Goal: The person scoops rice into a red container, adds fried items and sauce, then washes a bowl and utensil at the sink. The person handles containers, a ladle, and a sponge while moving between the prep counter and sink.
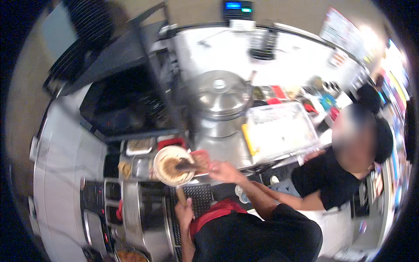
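A round white container [157,162] with a brown, creamy mixture inside is in front of me, left of centre. My right hand [224,172] is closed round the handle of a dark-headed utensil [185,166], which reaches over the rim into the container; blur hides whether it is a brush or a spatula. My left hand [185,212], lower down, grips a light wooden handle [180,195] that runs up to the container's near rim. Whether that handle joins the container or passes under it I cannot tell. A red tray [201,160] lies just right of the container.
Beyond are a large lidded steel pot [219,94] and a clear plastic bin [281,131]. A black appliance [126,102] fills the far left, with small metal trays [139,146] before it. Another person [323,174] in black stands close on the right. Equipment with red lights [94,198] is lower left.
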Action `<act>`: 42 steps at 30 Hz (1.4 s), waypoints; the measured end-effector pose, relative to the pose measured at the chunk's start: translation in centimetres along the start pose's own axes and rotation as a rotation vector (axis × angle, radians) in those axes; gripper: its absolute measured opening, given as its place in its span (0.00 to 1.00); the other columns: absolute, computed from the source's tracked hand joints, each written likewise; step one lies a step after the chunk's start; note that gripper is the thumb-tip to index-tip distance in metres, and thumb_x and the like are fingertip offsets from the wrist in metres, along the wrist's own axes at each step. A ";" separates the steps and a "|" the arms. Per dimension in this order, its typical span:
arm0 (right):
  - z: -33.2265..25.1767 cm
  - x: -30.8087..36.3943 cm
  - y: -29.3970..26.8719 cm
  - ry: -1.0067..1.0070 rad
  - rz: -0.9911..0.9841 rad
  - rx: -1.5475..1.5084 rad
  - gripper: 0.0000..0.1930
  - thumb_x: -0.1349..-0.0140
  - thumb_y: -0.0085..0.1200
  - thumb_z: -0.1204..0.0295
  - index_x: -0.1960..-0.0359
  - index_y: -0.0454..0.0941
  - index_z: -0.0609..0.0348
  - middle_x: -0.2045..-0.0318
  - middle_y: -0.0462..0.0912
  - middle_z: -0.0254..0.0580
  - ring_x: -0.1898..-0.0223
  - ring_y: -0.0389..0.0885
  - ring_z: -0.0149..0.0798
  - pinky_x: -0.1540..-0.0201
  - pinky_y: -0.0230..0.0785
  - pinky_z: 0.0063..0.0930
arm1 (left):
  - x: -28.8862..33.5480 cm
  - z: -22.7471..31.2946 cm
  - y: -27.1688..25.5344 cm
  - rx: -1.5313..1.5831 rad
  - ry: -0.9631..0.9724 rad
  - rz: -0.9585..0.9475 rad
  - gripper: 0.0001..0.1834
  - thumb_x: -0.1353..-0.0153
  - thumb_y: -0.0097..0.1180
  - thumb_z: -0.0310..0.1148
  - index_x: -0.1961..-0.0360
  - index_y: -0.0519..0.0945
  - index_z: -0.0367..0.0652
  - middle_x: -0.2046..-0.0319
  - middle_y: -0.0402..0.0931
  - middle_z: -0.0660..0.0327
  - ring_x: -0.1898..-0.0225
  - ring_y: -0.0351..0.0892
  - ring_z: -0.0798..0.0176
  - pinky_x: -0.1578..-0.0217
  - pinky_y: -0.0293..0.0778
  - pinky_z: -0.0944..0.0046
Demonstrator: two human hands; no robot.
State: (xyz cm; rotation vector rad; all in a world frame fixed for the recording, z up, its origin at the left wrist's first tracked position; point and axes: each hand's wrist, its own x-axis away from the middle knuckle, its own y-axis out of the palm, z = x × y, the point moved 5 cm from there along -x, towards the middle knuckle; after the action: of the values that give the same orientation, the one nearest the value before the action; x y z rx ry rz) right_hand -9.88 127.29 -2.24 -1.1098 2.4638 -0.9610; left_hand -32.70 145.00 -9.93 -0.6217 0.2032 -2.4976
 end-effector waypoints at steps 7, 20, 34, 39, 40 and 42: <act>1.5 3.8 1.5 0.176 0.154 -0.265 0.18 0.38 0.64 0.58 0.54 0.84 0.57 0.66 0.88 0.49 0.62 0.89 0.46 0.57 0.79 0.40 | 0.4 1.0 -0.1 0.087 -0.050 0.006 0.14 0.27 0.55 0.34 0.70 0.71 0.38 0.85 0.67 0.64 0.90 0.66 0.69 0.91 0.64 0.65; 1.1 3.0 5.2 0.224 0.329 -0.387 0.16 0.35 0.65 0.62 0.52 0.85 0.59 0.63 0.90 0.45 0.61 0.88 0.34 0.55 0.79 0.32 | 0.8 2.9 0.5 0.027 0.073 0.045 0.15 0.26 0.54 0.36 0.69 0.73 0.39 0.84 0.68 0.63 0.88 0.67 0.69 0.88 0.64 0.63; 6.4 6.1 4.3 0.479 0.585 -0.708 0.11 0.34 0.63 0.70 0.56 0.81 0.64 0.72 0.80 0.35 0.74 0.77 0.30 0.73 0.71 0.29 | -1.4 0.3 3.1 -0.097 0.212 0.127 0.13 0.29 0.56 0.35 0.58 0.77 0.33 0.75 0.77 0.57 0.75 0.81 0.60 0.74 0.74 0.57; 4.4 7.2 3.2 0.528 0.617 -0.857 0.08 0.33 0.62 0.74 0.58 0.78 0.64 0.73 0.77 0.34 0.78 0.73 0.27 0.80 0.66 0.26 | -0.8 0.9 4.2 -0.063 0.140 0.127 0.11 0.28 0.54 0.34 0.58 0.76 0.34 0.75 0.76 0.58 0.74 0.78 0.61 0.72 0.73 0.56; 4.2 7.3 3.2 0.547 0.626 -0.909 0.08 0.33 0.61 0.74 0.58 0.78 0.64 0.73 0.77 0.35 0.78 0.73 0.27 0.79 0.67 0.26 | -0.6 1.0 4.6 0.000 0.028 0.105 0.10 0.28 0.53 0.34 0.59 0.75 0.35 0.76 0.75 0.59 0.75 0.77 0.62 0.72 0.73 0.57; 4.1 7.2 3.3 0.576 0.627 -0.936 0.07 0.33 0.61 0.74 0.58 0.78 0.65 0.73 0.77 0.35 0.77 0.74 0.27 0.78 0.68 0.27 | -0.2 2.5 5.5 0.065 0.010 0.077 0.10 0.27 0.52 0.33 0.61 0.74 0.35 0.77 0.74 0.60 0.78 0.75 0.63 0.75 0.72 0.58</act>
State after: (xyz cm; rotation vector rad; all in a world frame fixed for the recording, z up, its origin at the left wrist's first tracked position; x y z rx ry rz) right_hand -14.59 121.64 -7.32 -0.1074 3.5184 0.1490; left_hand -28.74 140.42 -9.26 -0.5647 0.1462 -2.4235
